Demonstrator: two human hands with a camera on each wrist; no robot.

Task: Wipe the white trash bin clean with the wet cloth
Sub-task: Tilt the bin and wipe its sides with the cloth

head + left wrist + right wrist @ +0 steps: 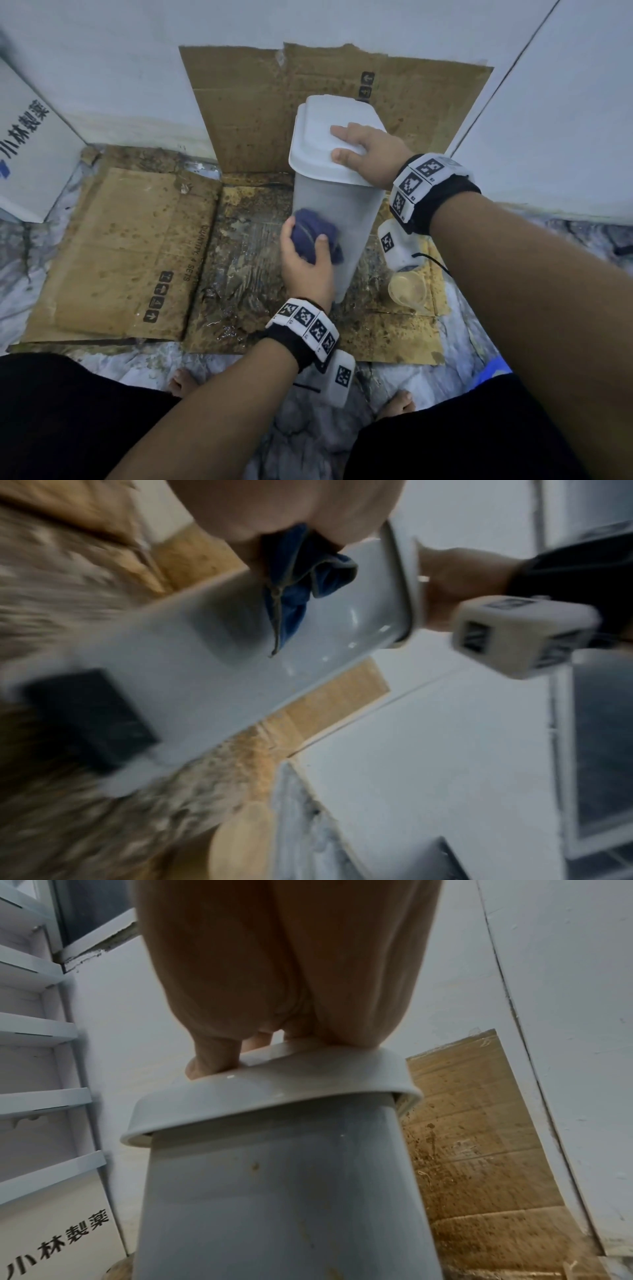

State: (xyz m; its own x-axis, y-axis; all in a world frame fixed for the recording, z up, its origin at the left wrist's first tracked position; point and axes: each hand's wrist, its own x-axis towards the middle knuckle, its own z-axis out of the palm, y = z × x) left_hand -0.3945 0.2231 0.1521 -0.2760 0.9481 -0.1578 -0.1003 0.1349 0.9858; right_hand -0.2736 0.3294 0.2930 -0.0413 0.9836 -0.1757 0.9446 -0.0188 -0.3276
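The white trash bin (346,219) stands upright on stained cardboard, its lid (322,144) closed. My left hand (305,253) grips a bunched blue cloth (313,229) and presses it against the bin's front-left side at mid height. The left wrist view shows the cloth (301,582) against the bin wall (212,653), blurred by motion. My right hand (366,150) rests flat on the lid with fingers spread; from the right wrist view the fingers (209,1058) press on the lid (274,1093) above the bin body (281,1191), which carries small brown specks.
Wet, dirt-spotted cardboard (113,253) covers the floor and leans on the wall (250,113) behind the bin. A clear plastic cup (407,289) sits just right of the bin's base. A white printed box (30,144) stands at left. My bare feet (181,382) are near.
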